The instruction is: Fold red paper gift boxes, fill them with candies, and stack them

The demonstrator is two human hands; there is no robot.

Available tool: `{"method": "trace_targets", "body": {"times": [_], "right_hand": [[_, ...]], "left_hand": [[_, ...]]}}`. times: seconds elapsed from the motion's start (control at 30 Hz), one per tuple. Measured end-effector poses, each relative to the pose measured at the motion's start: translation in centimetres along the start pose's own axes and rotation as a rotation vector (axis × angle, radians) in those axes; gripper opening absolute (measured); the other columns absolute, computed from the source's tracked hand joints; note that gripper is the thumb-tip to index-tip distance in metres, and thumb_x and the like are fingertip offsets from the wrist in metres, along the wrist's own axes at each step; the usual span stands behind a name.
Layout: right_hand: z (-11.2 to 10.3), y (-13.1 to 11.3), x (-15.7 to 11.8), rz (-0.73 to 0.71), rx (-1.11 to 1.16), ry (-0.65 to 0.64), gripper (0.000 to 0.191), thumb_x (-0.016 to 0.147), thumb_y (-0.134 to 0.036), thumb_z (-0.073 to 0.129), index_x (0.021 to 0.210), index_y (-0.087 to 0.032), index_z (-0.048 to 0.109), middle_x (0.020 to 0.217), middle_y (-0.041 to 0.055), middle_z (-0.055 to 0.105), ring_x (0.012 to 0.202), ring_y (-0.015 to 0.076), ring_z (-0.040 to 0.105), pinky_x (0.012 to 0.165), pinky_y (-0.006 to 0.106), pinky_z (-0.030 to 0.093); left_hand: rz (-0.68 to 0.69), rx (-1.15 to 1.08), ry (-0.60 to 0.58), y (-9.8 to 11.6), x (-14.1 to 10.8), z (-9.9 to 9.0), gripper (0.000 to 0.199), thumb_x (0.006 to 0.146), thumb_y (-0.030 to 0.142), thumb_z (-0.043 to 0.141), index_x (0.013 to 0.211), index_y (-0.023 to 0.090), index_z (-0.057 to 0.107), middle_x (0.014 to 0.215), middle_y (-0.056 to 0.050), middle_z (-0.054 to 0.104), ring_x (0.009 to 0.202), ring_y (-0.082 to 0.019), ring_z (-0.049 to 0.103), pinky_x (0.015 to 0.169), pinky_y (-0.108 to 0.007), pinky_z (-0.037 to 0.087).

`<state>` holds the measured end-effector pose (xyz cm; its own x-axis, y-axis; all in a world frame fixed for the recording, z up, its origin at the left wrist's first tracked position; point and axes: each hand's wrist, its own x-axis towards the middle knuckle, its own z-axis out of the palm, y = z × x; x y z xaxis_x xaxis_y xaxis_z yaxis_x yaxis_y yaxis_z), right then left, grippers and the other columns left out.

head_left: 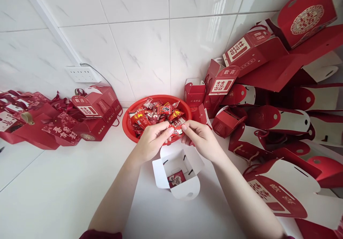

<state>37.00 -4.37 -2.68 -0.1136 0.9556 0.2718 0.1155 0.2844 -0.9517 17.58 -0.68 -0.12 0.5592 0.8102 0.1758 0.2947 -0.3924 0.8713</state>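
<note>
Between the fingertips of my left hand point(153, 141) and my right hand point(201, 139) is a small red-wrapped candy point(177, 129), pinched at both ends. Both hands are closed on it, over the near rim of a red plastic basket point(127, 126). Wrapped candies point(152, 115), mostly red, are heaped in that basket. Just below my hands stands an open box point(162, 177) with a white inside, its flaps folded outward. A dark red packet point(177, 179) with white lettering lies at the bottom of the box.
Several red gift boxes point(221, 85) crowd the right side, many open and stacked up against the wall. On the left lie red bags point(63, 128) and more red boxes point(99, 105). A socket strip point(82, 74) with a cable is on the tiled wall point(139, 53).
</note>
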Motion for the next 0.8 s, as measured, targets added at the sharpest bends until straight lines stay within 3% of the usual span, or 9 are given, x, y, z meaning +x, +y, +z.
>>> {"method": "trace_targets", "body": {"times": [0.23,0.37,0.5,0.67,0.8], "right_hand": [[0.4,0.0,-0.1,-0.043,-0.034,0.164,0.032,0.094,-0.046,0.057,0.078,-0.018,0.06,0.059,-0.0034,0.054,0.049,0.0093,0.048,0.048,0.022,0.038],[0.3,0.0,-0.2,-0.058,-0.042,0.197,0.032,0.092,-0.043,0.062,0.074,-0.017,0.062,0.052,-0.0045,0.051,0.045,0.0076,0.044,0.045,0.021,0.035],[0.1,0.2,-0.3,-0.024,-0.026,0.189,0.029,0.089,-0.044,0.065,0.081,-0.017,0.07,0.056,-0.0014,0.064,0.037,0.0074,0.047,0.039,0.021,0.038],[0.5,0.2,-0.5,-0.164,-0.147,0.238,0.017,0.09,-0.034,0.066,0.094,-0.02,0.075,0.079,0.0027,0.076,0.06,0.0144,0.068,0.055,0.024,0.055],[0.6,0.2,-0.4,-0.407,-0.379,0.144,0.014,0.093,-0.024,0.062,0.101,-0.023,0.074,0.094,0.0012,0.077,0.079,0.0149,0.072,0.065,0.023,0.057]], "left_hand": [[-0.04,-0.129,0.008,-0.8,0.7,0.0,0.037,0.095,0.042,0.053,0.07,0.016,0.059,0.069,-0.001,0.062,0.066,-0.012,0.055,0.066,-0.024,0.041],[-0.071,-0.187,-0.007,-0.9,0.8,0.1,0.036,0.094,0.04,0.055,0.07,0.015,0.061,0.07,-0.002,0.065,0.066,-0.012,0.059,0.065,-0.023,0.043],[-0.151,-0.146,-0.035,-1.1,0.8,-0.1,0.042,0.095,0.047,0.051,0.073,0.015,0.067,0.071,-0.005,0.069,0.061,-0.012,0.058,0.061,-0.023,0.043],[-0.378,-0.191,-0.073,-1.3,1.0,-0.1,0.065,0.095,0.064,0.035,0.075,0.012,0.069,0.068,-0.011,0.07,0.042,-0.008,0.048,0.041,-0.022,0.03],[-0.316,-0.355,-0.073,-0.8,0.9,-0.2,0.045,0.092,0.057,0.051,0.081,0.015,0.064,0.071,-0.007,0.069,0.049,-0.008,0.054,0.04,-0.018,0.032]]}}
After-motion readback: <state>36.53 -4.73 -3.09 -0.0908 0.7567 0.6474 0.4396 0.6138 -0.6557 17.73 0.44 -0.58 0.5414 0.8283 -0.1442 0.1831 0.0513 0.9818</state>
